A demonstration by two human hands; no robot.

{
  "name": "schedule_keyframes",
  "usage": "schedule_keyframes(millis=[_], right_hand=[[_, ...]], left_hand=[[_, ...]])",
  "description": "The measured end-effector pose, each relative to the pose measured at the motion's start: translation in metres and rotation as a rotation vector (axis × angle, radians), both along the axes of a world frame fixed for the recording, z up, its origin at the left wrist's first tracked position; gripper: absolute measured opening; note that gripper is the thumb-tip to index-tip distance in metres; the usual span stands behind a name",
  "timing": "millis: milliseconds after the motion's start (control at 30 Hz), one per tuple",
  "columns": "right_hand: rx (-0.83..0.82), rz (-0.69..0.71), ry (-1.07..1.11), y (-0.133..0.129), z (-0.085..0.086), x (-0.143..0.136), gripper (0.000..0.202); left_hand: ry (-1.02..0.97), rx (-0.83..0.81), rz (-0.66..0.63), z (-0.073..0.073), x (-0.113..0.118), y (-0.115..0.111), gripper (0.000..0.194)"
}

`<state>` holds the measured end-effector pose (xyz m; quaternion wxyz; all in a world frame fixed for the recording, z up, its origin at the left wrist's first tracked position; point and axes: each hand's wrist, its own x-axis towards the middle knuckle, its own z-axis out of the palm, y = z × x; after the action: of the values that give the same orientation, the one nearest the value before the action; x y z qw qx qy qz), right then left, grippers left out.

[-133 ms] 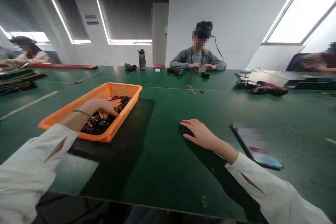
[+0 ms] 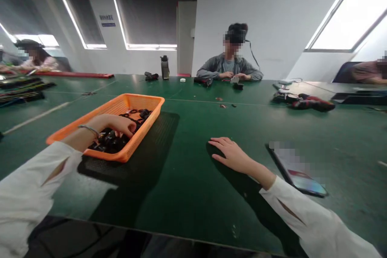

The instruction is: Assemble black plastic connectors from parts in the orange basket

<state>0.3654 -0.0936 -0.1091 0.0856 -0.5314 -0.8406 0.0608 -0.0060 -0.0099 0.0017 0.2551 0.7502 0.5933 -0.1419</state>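
My left hand [image 2: 122, 124] reaches down into an orange plastic basket [image 2: 142, 139], its fingers curled among small black parts [image 2: 110, 141] heaped there. Their tips are partly hidden, so what they grip cannot be made out. The parts are dark and some look like cords or rings; their exact kind is unclear. On the green table [image 2: 181, 193], my right hand [image 2: 228, 153] lies flat with its fingers stretched out, holding nothing. A phone [image 2: 298, 171] rests to the right of that hand, its screen partly blurred.
Across the table sits a person [image 2: 231, 62] handling small things. A dark bottle [image 2: 165, 67] stands at the far edge. Bundled cables [image 2: 24, 88] lie far left, and a dark-red and black item [image 2: 313, 102] lies on the right. Small scraps [image 2: 223, 106] dot the table.
My left hand has shifted slightly within the basket and its wrist has moved a little left and up. My right hand stays still. The view has turned very slightly.
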Motion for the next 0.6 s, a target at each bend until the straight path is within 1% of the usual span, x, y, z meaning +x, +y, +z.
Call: schedule_keyframes(millis=[100,133,200,267,333,400,467,533,567,600], right_hand=[[0.012,0.018,0.016,0.000,-0.002,0.002,0.049],[0.016,0.021,0.020,0.000,-0.002,0.002,0.049],[0.018,0.019,0.019,0.000,-0.002,0.002,0.048],[0.014,0.015,0.011,0.000,-0.001,0.002,0.049],[0.012,0.016,0.009,-0.001,-0.001,0.003,0.049],[0.016,0.019,0.014,-0.001,-0.001,0.003,0.048],[0.017,0.021,0.017,-0.001,-0.001,0.003,0.048],[0.014,0.021,0.017,-0.002,-0.002,0.004,0.048],[0.014,0.020,0.017,-0.002,-0.002,0.004,0.048],[0.014,0.021,0.020,-0.002,-0.002,0.004,0.048]], left_hand=[[-0.028,0.103,-0.006,-0.002,-0.006,-0.003,0.015],[-0.052,0.149,0.002,-0.002,-0.008,-0.004,0.019],[-0.122,0.242,0.028,-0.001,-0.012,-0.004,0.035],[-0.185,0.311,0.047,0.004,-0.017,-0.004,0.043],[-0.198,0.342,0.038,0.011,-0.023,-0.004,0.038],[-0.181,0.312,0.009,0.019,-0.030,-0.005,0.029],[-0.159,0.216,0.013,0.023,-0.036,-0.008,0.025],[-0.132,0.111,0.038,0.023,-0.038,-0.015,0.029],[-0.127,0.099,0.044,0.022,-0.036,-0.019,0.033],[-0.151,0.131,0.042,0.020,-0.033,-0.023,0.035]])
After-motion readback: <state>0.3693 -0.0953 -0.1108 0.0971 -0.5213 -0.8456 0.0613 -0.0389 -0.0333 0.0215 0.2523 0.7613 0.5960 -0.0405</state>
